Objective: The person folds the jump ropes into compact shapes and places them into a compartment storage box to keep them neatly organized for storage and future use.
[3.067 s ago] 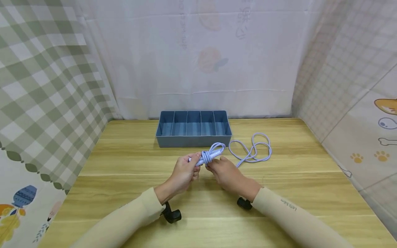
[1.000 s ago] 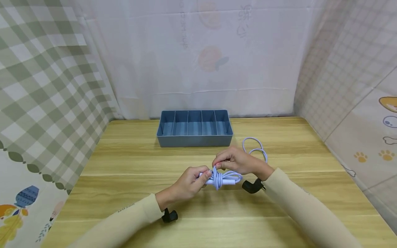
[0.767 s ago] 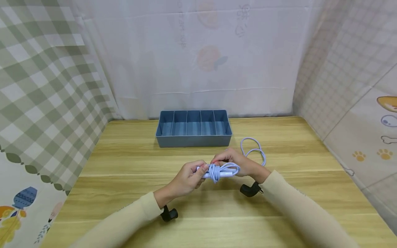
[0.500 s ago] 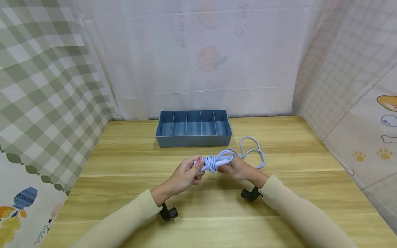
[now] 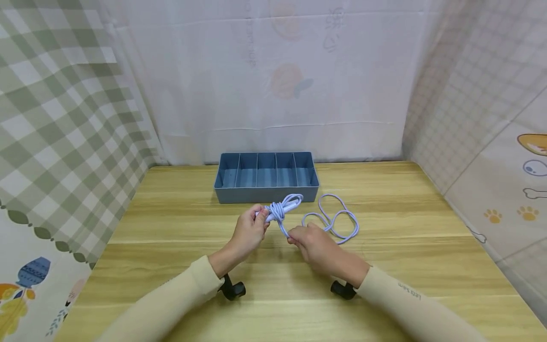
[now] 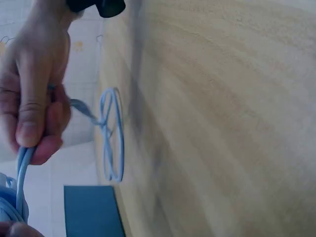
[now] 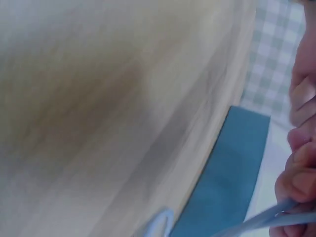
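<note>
A pale lilac jump rope (image 5: 278,212) has its cord wound round the middle of its white handle. My left hand (image 5: 249,229) grips the left end of this bundle, and a folded loop of cord sticks out at the upper right. Lower right of it, my right hand (image 5: 316,247) pinches the strand running off the coils. The left wrist view shows that taut strand (image 6: 20,173) between thumb and fingers of the right hand (image 6: 37,84). Beyond the right hand, loose loops of the cord (image 5: 354,228) lie on the table. The left palm hides part of the handle.
A grey-blue tray (image 5: 267,195) with several compartments stands at the back of the wooden table (image 5: 179,209), just behind the bundle. A white cloth (image 5: 205,95) hangs behind it, and patterned cloths flank both sides.
The bundle has moved left and away with my left hand, tilting up to the right. My right hand has come round from above the coils to below, drawing the strand; the loose loops shifted left.
</note>
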Demonstrator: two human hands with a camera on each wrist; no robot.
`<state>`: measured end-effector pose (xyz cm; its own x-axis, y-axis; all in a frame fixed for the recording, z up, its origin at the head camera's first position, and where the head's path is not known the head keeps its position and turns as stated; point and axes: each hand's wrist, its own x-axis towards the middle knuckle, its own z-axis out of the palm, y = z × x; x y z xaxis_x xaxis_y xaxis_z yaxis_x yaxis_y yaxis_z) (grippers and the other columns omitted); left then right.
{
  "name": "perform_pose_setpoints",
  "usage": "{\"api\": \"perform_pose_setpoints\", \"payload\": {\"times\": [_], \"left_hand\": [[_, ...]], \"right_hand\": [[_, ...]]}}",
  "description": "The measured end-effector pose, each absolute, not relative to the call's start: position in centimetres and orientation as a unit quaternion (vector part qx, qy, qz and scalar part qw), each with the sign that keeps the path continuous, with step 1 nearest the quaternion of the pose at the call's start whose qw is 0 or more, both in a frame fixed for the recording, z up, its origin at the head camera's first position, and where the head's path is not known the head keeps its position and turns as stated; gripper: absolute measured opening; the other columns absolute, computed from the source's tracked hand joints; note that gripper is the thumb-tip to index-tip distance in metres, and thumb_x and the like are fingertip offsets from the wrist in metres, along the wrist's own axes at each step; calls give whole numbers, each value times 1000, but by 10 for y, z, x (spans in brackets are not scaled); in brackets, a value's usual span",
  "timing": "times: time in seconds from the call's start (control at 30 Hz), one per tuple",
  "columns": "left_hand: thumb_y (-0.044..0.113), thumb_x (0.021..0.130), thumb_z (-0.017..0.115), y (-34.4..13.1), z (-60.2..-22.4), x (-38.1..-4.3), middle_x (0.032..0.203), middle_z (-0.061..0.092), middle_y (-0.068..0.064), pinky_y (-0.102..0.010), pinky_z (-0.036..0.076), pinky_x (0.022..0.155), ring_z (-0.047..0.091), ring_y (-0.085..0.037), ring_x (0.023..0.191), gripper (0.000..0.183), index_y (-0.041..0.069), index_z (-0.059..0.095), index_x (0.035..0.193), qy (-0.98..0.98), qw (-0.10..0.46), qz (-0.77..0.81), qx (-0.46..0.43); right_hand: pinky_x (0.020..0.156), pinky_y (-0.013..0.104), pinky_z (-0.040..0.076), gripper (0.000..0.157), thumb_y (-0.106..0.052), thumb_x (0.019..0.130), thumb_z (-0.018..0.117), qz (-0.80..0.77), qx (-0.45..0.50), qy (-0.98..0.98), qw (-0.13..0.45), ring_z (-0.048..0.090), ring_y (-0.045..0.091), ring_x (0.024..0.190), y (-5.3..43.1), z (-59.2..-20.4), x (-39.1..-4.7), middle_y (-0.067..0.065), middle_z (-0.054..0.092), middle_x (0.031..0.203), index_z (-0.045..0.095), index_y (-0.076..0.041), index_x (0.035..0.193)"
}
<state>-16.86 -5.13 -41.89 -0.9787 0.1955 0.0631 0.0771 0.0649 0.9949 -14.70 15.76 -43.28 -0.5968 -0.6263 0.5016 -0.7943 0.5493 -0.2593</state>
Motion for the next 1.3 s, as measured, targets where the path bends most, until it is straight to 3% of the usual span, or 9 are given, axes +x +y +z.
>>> {"api": "perform_pose_setpoints", "payload": {"times": [0.23,0.4,0.53,0.7,0.87,1.0,1.13,1.3], "left_hand": [[6,107,50,-53,-423,-173,78,60,-8,-23,40,49,52,-13,66,20,-1,62,92,806,-31,584,89],[6,106,53,-61,-425,-181,73,57,-6,-24,39,49,48,-14,61,19,0,63,91,832,-53,546,86],[4,104,55,-69,-427,-185,72,53,-5,-25,37,51,46,-14,61,18,0,63,88,856,-40,504,108],[2,104,55,-72,-430,-178,71,55,-4,-24,38,53,45,-10,60,21,5,62,85,861,15,461,213],[4,107,52,-72,-429,-164,69,48,4,-20,37,57,42,-4,61,23,9,59,85,812,85,477,326],[8,108,50,-71,-423,-158,70,44,8,-19,35,57,41,-3,62,24,10,59,86,759,114,513,384],[9,110,46,-72,-418,-156,68,43,5,-20,34,53,39,-5,57,25,7,59,90,705,153,569,395],[11,112,41,-75,-416,-154,69,39,-1,-21,31,50,35,-8,56,25,0,58,97,655,204,632,360]], "right_hand": [[58,24,30,12,-11,95,66,173,446,-838,261,54,9,63,152,-430,-132,-6,59,75,58,-11,86],[58,23,25,19,-16,104,53,155,468,-828,269,46,7,59,151,-425,-124,-8,49,71,55,-13,85],[61,24,25,28,-21,110,45,183,496,-802,278,42,8,59,155,-414,-126,-7,43,70,54,-13,85],[62,27,25,30,-24,111,44,222,515,-780,278,44,9,63,166,-391,-141,-6,47,73,58,-11,88],[66,33,36,29,-27,109,46,267,507,-792,213,52,8,72,177,-376,-160,-3,61,84,64,-10,94],[70,33,40,14,-14,104,57,331,493,-793,135,54,9,75,183,-374,-175,-3,66,89,69,-11,97],[69,28,46,17,3,100,60,423,453,-784,38,52,11,74,184,-381,-186,-2,65,86,72,-8,98],[66,25,46,15,1,103,55,530,389,-750,-66,53,15,73,180,-395,-193,3,63,83,71,2,102]]}}
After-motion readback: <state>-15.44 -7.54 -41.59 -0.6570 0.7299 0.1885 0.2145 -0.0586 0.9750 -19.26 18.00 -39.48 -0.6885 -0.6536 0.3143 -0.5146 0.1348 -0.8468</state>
